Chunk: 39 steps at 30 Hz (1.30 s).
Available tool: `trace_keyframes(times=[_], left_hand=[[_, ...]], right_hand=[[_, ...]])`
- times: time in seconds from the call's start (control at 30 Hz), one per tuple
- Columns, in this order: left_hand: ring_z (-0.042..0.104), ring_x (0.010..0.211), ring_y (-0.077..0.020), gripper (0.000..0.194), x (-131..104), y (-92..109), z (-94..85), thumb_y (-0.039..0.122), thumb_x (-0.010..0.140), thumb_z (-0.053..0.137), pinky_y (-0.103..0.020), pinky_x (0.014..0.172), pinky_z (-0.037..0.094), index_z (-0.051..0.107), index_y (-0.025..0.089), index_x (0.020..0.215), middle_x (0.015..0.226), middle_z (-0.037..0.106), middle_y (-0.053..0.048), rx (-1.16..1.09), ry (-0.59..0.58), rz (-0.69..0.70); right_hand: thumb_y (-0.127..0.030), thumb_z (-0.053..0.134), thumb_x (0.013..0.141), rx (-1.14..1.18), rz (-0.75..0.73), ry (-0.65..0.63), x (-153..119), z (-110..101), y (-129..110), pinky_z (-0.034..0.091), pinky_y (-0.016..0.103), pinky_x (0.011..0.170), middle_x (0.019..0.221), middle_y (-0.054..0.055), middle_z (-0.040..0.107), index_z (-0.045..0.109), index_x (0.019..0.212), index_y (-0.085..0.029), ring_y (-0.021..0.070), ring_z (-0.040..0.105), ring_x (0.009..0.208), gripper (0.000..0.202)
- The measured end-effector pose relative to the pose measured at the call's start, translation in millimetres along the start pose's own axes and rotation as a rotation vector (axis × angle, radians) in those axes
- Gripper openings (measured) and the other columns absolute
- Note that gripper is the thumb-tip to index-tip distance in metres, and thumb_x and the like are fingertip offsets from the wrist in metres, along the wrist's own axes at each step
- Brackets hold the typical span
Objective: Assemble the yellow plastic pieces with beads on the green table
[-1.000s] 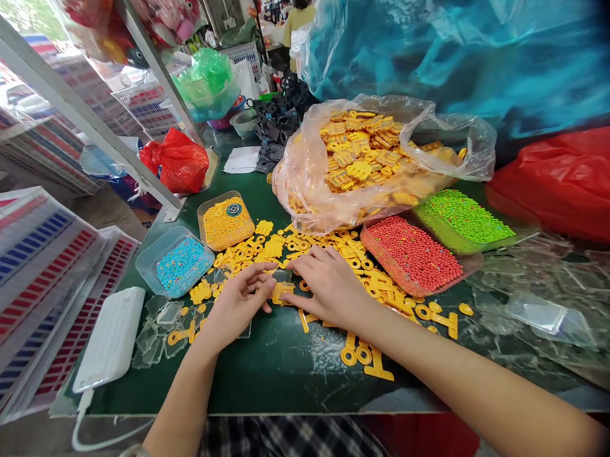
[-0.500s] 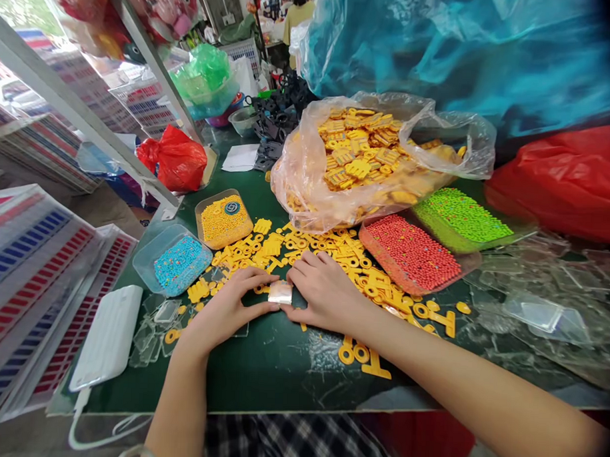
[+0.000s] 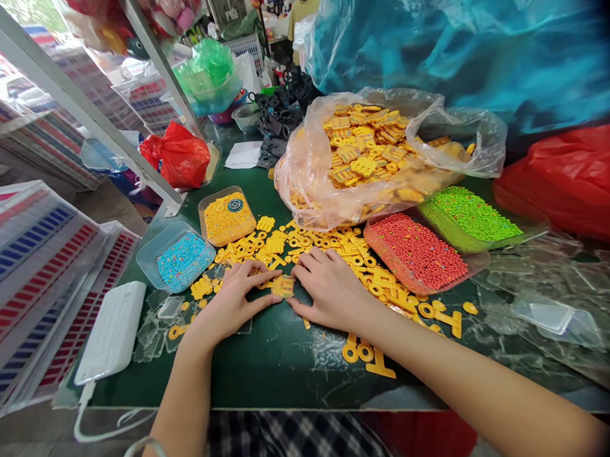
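Observation:
Between my two hands, just above the green table, is a small flat yellow piece [image 3: 283, 286] with a clear, shiny face. The fingertips of my left hand [image 3: 240, 294] pinch its left edge. My right hand [image 3: 325, 287] has thumb and fingers closed on its right edge. Loose yellow parts [image 3: 352, 245] lie in a spread just beyond my hands. Tubs of yellow beads [image 3: 226, 219] and blue beads [image 3: 182, 261] stand to the left, with red beads [image 3: 419, 249] and green beads [image 3: 478, 214] to the right.
Behind the loose parts sits an open plastic bag [image 3: 311, 182] of yellow pieces. Clear plastic pieces [image 3: 557, 310] cover the right side. A white power bank [image 3: 112, 332] with a cable lies at the left edge. Black parts [image 3: 283, 114] are piled at the back.
The small piece showed a bright, pale glare before; now its yellow surface shows. Both hands keep their hold on it. The whole view has shifted slightly.

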<state>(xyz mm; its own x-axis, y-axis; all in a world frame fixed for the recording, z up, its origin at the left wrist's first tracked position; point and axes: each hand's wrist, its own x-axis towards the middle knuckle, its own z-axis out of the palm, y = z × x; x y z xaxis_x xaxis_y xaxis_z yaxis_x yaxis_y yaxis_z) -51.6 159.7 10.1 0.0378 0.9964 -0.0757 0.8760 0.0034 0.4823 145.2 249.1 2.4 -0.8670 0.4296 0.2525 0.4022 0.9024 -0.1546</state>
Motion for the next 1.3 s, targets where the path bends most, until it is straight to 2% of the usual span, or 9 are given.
trace_keyframes(times=[0.33, 0.47, 0.73, 0.8, 0.9, 1.03, 1.13, 1.2, 1.3], left_hand=[[0.048, 0.115, -0.0285, 0.046, -1, 0, 0.7, 0.047, 0.087, 0.064, -0.048, 0.105, 0.034, 0.061, 0.032, 0.131, 0.121, 0.055, -0.007, 0.031, -0.022, -0.053], [0.05, 0.108, -0.0277, 0.037, 2, -6, 3.0, 0.05, 0.088, 0.061, -0.049, 0.102, 0.033, 0.068, 0.035, 0.122, 0.112, 0.059, -0.006, 0.078, -0.001, -0.033], [0.055, 0.096, -0.0262, 0.042, 25, -19, -3.0, 0.059, 0.071, 0.076, -0.041, 0.089, 0.038, 0.076, 0.035, 0.105, 0.098, 0.066, -0.004, 0.192, -0.011, 0.101], [0.057, 0.095, -0.0248, 0.04, 25, -19, -3.1, 0.058, 0.071, 0.076, -0.038, 0.088, 0.04, 0.077, 0.031, 0.1, 0.098, 0.067, -0.004, 0.184, 0.036, 0.186], [0.059, 0.095, -0.0235, 0.032, 20, -16, -0.2, 0.052, 0.076, 0.073, -0.038, 0.089, 0.044, 0.076, 0.027, 0.097, 0.1, 0.068, -0.004, 0.143, 0.208, 0.271], [0.06, 0.101, -0.0247, 0.033, 7, -5, 0.9, 0.047, 0.078, 0.074, -0.04, 0.094, 0.046, 0.073, 0.027, 0.105, 0.108, 0.068, -0.006, 0.078, 0.384, 0.385], [0.057, 0.115, -0.0288, 0.057, 0, 1, -4.8, 0.052, 0.074, 0.076, -0.044, 0.101, 0.045, 0.063, 0.028, 0.125, 0.124, 0.064, -0.009, 0.027, 0.358, 0.372], [0.053, 0.124, -0.0306, 0.07, -1, -1, -10.3, 0.053, 0.077, 0.073, -0.046, 0.106, 0.042, 0.052, 0.027, 0.138, 0.134, 0.058, -0.012, 0.013, 0.363, 0.308], [0.05, 0.127, -0.0295, 0.057, 0, -11, -15.2, 0.05, 0.089, 0.06, -0.047, 0.109, 0.038, 0.05, 0.025, 0.139, 0.136, 0.056, -0.012, 0.018, 0.438, 0.233]], right_hand=[[-0.039, 0.065, 0.084, 0.049, 0.029, -0.013, 1, 4, 1, 0.037, 0.037, 0.079, 0.094, 0.01, 0.064, 0.066, 0.091, -0.015, 0.0258, 0.051, 0.095, 0.026], [-0.039, 0.071, 0.082, 0.149, 0.086, -0.044, 4, 3, 4, 0.039, 0.037, 0.081, 0.096, 0.01, 0.063, 0.068, 0.094, -0.016, 0.0254, 0.051, 0.097, 0.026], [-0.04, 0.076, 0.078, 0.194, 0.205, -0.16, 14, -8, 0, 0.041, 0.036, 0.082, 0.096, 0.008, 0.065, 0.068, 0.094, -0.016, 0.0251, 0.052, 0.101, 0.029], [-0.041, 0.076, 0.077, 0.209, 0.205, -0.164, 16, -12, -1, 0.042, 0.036, 0.083, 0.097, 0.008, 0.065, 0.068, 0.094, -0.017, 0.0247, 0.053, 0.102, 0.031], [-0.041, 0.069, 0.084, 0.248, 0.237, -0.118, 18, -20, -8, 0.044, 0.034, 0.081, 0.096, 0.008, 0.066, 0.068, 0.089, -0.018, 0.0235, 0.055, 0.1, 0.024], [-0.033, 0.051, 0.095, 0.435, 0.241, -0.108, 6, -39, -19, 0.044, 0.027, 0.06, 0.076, 0.001, 0.068, 0.067, 0.081, -0.021, 0.0158, 0.06, 0.07, 0.025], [-0.042, 0.052, 0.093, 0.442, 0.186, -0.124, 1, -67, 1, 0.045, 0.026, 0.052, 0.067, -0.002, 0.066, 0.07, 0.076, -0.026, 0.015, 0.059, 0.059, 0.03], [-0.047, 0.043, 0.096, 0.359, 0.291, -0.019, 12, -91, 33, 0.048, 0.029, 0.058, 0.075, 0.002, 0.069, 0.072, 0.085, -0.023, 0.0172, 0.062, 0.065, 0.039], [-0.052, 0.033, 0.097, 0.198, 0.472, 0.169, 44, -121, 84, 0.049, 0.039, 0.076, 0.091, 0.015, 0.069, 0.067, 0.104, -0.012, 0.0259, 0.063, 0.086, 0.053]])
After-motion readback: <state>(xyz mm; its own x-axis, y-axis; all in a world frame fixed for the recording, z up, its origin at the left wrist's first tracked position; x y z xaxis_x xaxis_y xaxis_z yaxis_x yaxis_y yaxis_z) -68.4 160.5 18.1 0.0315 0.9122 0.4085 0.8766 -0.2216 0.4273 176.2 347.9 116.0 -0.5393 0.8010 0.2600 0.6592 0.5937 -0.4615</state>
